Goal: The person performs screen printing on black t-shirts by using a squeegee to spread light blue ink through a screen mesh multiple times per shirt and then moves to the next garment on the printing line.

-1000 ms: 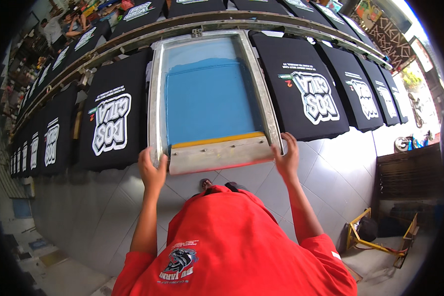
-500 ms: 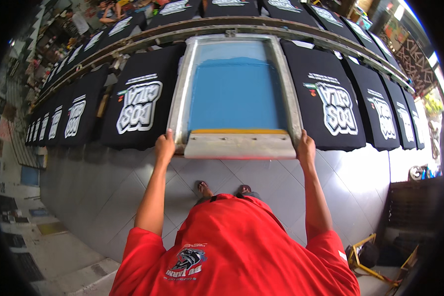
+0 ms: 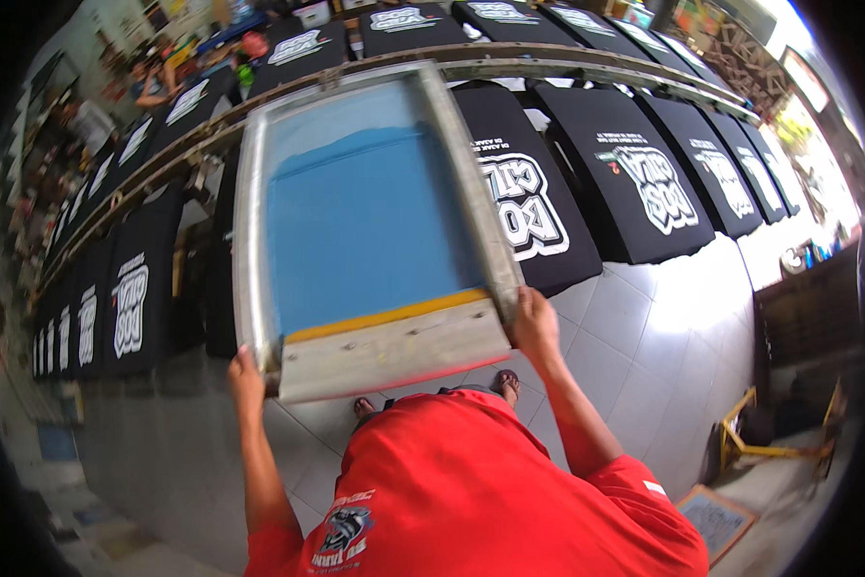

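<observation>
My left hand [image 3: 247, 373] grips the lower left side of an aluminium screen frame [image 3: 249, 233], and my right hand [image 3: 536, 322] grips its lower right side. The frame's mesh is coated with blue [image 3: 365, 216]. A squeegee [image 3: 394, 353] with a metal holder and yellow strip lies across the frame's near end, between my hands. The frame sits slightly askew over a black T-shirt platen [image 3: 221, 279], which is mostly hidden. Just right of it is a black T-shirt [image 3: 548, 240] with a white printed design.
Rows of printed black shirts on platens [image 3: 653, 173] run along a metal rail [image 3: 490, 69]. Tiled floor [image 3: 644, 337] is below. A yellow metal stand [image 3: 769, 442] is at the lower right. Other people [image 3: 151, 88] are at the far upper left.
My hands have closed on the frame. It has shifted left along the row and turned slightly, covering a shirt that was visible on the left and uncovering one on the right.
</observation>
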A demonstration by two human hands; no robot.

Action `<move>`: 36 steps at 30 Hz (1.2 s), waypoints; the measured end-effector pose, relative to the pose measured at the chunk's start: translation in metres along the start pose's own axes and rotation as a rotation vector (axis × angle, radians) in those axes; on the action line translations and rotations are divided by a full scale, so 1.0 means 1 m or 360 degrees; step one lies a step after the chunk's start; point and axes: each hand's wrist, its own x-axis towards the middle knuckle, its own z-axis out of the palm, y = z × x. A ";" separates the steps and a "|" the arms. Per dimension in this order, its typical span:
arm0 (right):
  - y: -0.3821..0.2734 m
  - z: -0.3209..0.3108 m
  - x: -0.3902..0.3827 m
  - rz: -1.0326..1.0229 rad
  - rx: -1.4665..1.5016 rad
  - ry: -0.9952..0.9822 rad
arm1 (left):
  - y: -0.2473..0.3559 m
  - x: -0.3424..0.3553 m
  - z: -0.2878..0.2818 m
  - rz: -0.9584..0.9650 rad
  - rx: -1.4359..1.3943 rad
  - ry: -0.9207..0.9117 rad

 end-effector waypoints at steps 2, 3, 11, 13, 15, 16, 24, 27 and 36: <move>-0.024 0.046 -0.027 0.0030 0.0010 -0.0040 | -0.025 0.022 -0.032 -0.0018 0.0056 0.0040; -0.033 0.067 -0.039 0.0031 0.0027 -0.0079 | -0.044 0.038 -0.047 -0.0031 0.0114 0.0060; -0.077 0.161 -0.090 0.0124 -0.0032 -0.0039 | -0.136 0.109 -0.096 -0.0054 0.0390 0.0025; -0.077 0.171 -0.091 0.0097 -0.0058 -0.0017 | -0.143 0.115 -0.093 -0.0042 0.0377 -0.0006; -0.085 0.178 -0.090 0.0171 -0.0151 -0.0069 | -0.144 0.115 -0.098 -0.0063 0.0451 0.0046; -0.087 0.178 -0.089 0.0204 -0.0198 -0.0100 | -0.151 0.119 -0.093 -0.0058 0.0365 0.0046; -0.099 0.187 -0.083 0.0186 -0.0225 0.0027 | -0.129 0.137 -0.094 -0.0017 0.0360 -0.0038; -0.103 0.188 -0.078 0.0162 -0.0239 0.0000 | -0.122 0.136 -0.097 -0.0038 0.0383 -0.0030; -0.095 0.187 -0.068 0.0139 -0.0242 -0.0017 | -0.114 0.129 -0.098 -0.0065 0.0360 -0.0066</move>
